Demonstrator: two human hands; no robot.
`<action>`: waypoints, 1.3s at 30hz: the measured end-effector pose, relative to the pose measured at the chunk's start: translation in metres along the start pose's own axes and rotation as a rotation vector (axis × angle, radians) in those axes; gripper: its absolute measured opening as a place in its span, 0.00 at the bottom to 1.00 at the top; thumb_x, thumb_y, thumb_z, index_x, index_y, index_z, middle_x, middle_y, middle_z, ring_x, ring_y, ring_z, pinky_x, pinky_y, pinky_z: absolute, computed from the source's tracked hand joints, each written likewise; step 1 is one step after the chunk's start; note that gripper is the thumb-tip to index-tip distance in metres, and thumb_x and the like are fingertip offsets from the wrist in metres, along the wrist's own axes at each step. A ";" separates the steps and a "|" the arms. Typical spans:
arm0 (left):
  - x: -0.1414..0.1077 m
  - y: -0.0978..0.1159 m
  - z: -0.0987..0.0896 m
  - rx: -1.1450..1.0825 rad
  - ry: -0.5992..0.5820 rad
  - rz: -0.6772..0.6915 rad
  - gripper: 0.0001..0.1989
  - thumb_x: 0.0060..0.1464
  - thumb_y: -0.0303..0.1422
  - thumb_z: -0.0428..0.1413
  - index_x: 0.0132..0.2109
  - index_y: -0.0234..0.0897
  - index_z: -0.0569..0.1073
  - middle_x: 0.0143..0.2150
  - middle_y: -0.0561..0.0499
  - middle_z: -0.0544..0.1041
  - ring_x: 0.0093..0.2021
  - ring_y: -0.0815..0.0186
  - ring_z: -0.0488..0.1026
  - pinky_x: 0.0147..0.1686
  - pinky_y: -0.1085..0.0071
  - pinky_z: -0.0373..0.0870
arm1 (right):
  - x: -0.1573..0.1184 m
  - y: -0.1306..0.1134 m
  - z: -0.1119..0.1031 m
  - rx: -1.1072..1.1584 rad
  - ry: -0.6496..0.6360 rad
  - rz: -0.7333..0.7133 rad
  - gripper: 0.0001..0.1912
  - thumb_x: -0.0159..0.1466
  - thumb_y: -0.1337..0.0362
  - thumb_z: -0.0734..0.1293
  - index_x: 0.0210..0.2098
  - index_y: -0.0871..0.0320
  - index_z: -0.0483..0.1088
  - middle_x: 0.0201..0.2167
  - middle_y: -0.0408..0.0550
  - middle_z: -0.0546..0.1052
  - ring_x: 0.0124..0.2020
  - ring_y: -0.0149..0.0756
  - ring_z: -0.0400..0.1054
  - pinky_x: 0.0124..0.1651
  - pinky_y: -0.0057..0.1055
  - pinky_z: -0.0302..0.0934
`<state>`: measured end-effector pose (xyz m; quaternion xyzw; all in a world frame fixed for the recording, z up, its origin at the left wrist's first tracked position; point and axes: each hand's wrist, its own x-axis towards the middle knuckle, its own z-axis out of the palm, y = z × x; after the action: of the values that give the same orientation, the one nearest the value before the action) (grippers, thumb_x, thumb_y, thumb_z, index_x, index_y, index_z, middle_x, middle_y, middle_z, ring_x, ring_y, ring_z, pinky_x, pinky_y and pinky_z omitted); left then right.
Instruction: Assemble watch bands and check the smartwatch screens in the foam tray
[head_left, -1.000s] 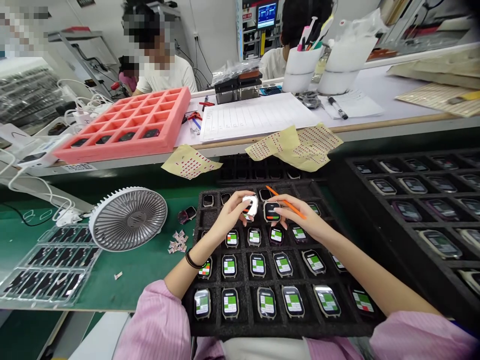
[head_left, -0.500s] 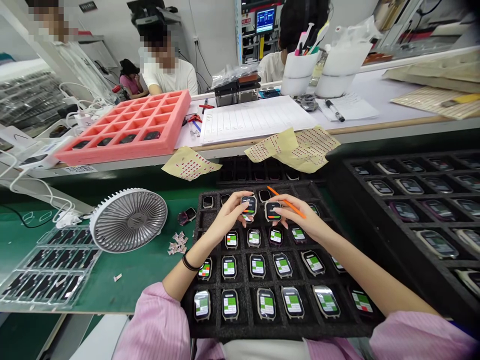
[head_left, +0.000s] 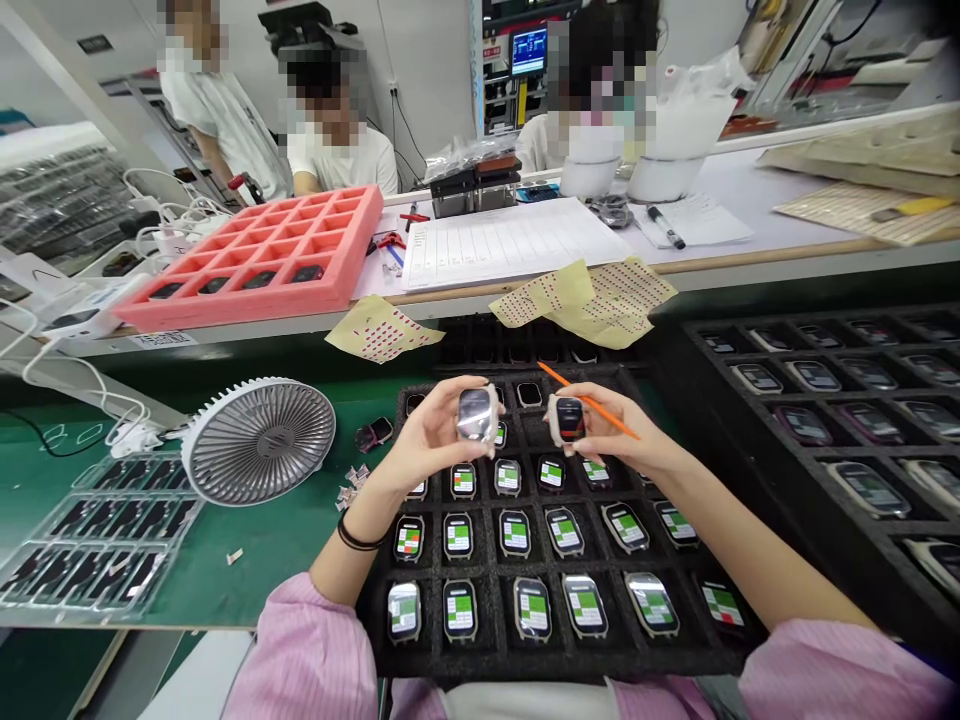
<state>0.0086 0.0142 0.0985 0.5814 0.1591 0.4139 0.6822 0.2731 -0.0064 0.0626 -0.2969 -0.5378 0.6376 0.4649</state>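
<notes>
My left hand (head_left: 435,430) grips a watch (head_left: 475,415) by its edges, its screen pale with glare. In my right hand (head_left: 611,425) is a second watch (head_left: 570,420), tilted, with a dark screen and a reddish strip. An orange stick (head_left: 556,375) also lies across the right hand's fingers. Both hands are raised over the black foam tray (head_left: 484,645), where several watches sit in compartments, many with green and white screens. The two held watches are apart from each other.
A grey fan (head_left: 259,440) stands left of the tray, near a dark watch (head_left: 373,433) and small scraps. Another black tray (head_left: 787,490) is at the right. On the shelf are a pink foam tray (head_left: 337,290), papers (head_left: 510,240) and white cups. People sit and stand beyond.
Both hands have moved apart with their watches, and each watch has turned. The left one now shows glare. At the back left, a standing person has come further into view.
</notes>
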 end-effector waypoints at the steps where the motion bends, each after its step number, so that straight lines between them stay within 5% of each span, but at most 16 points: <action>1: 0.005 -0.005 0.001 0.043 0.062 -0.033 0.29 0.46 0.26 0.65 0.55 0.43 0.67 0.48 0.48 0.73 0.36 0.71 0.74 0.37 0.74 0.72 | 0.003 0.003 0.001 -0.043 0.028 0.023 0.27 0.51 0.68 0.76 0.48 0.54 0.67 0.32 0.46 0.75 0.28 0.33 0.72 0.18 0.21 0.61; 4: 0.017 -0.022 0.001 0.134 0.174 -0.109 0.30 0.47 0.29 0.65 0.57 0.42 0.65 0.53 0.46 0.71 0.41 0.68 0.72 0.39 0.73 0.70 | 0.009 0.013 0.002 -0.145 0.104 0.055 0.27 0.50 0.66 0.77 0.48 0.54 0.67 0.34 0.46 0.75 0.28 0.32 0.70 0.19 0.22 0.62; 11: 0.021 -0.042 -0.002 0.227 0.258 -0.115 0.23 0.53 0.36 0.60 0.55 0.37 0.65 0.43 0.49 0.71 0.33 0.72 0.72 0.28 0.77 0.65 | 0.014 0.027 0.000 -0.264 0.157 0.049 0.28 0.50 0.62 0.76 0.49 0.54 0.66 0.40 0.48 0.74 0.33 0.33 0.70 0.24 0.25 0.65; 22: 0.022 -0.039 0.001 0.222 0.282 -0.150 0.18 0.57 0.39 0.55 0.52 0.38 0.68 0.40 0.50 0.72 0.31 0.70 0.73 0.27 0.76 0.66 | 0.013 0.025 0.003 -0.261 0.140 0.053 0.23 0.56 0.56 0.72 0.49 0.54 0.66 0.42 0.51 0.74 0.32 0.37 0.74 0.21 0.26 0.62; 39: 0.020 -0.039 0.005 0.238 0.325 -0.182 0.14 0.58 0.40 0.52 0.45 0.35 0.72 0.33 0.52 0.72 0.26 0.71 0.72 0.24 0.76 0.65 | 0.011 0.024 0.006 -0.247 0.237 0.049 0.16 0.61 0.53 0.67 0.42 0.56 0.70 0.29 0.45 0.73 0.23 0.32 0.71 0.19 0.26 0.58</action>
<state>0.0391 0.0266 0.0695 0.5666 0.3665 0.4170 0.6089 0.2567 0.0017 0.0426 -0.4378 -0.5462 0.5381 0.4695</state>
